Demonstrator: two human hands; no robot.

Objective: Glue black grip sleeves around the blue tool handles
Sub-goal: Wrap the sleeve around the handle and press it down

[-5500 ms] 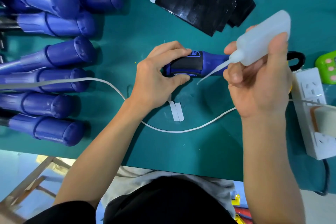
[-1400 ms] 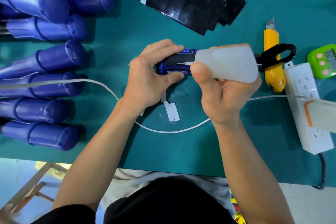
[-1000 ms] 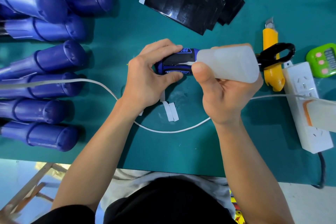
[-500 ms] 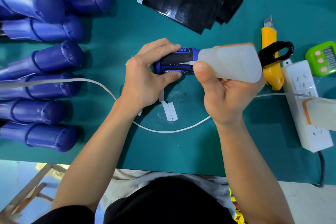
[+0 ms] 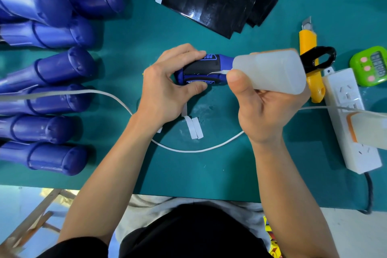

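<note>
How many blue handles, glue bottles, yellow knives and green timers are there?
Blue handles: 9
Glue bottle: 1
Yellow knife: 1
Green timer: 1
Total: 12

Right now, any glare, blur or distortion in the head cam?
Head view: glare streaks on the black sleeves; fisheye curve bends the table edge; bottom-left corner smeared; left hand, right hand and glue bottle sharp, soft shadows only.
</note>
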